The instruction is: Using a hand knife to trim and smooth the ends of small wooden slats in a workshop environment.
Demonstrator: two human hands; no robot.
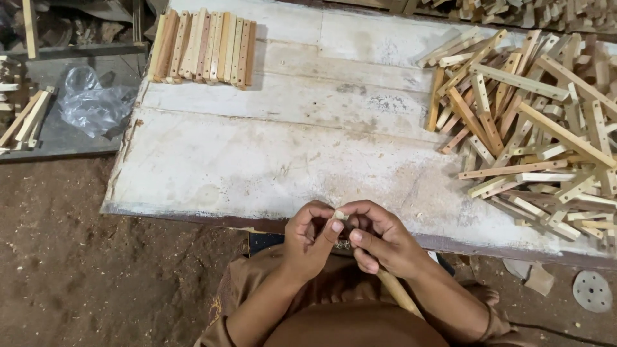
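Both my hands meet at the near edge of a white, worn board (257, 160). My left hand (310, 234) and my right hand (376, 236) pinch the top end of a thin pale wooden stick (397, 290). The stick runs down past my right wrist toward my lap. Its tip shows between my thumbs. A neat row of drilled wooden slats (203, 46) lies at the far left of the board. A loose heap of similar wooden slats (533, 128) covers the right side.
Sawdust dusts the board near the heap. Brown dirt floor (77, 257) lies to the left. A crumpled clear plastic bag (93, 99) sits on a dark shelf at upper left, beside more sticks. A round grey sanding disc (592, 290) lies on the ground at lower right.
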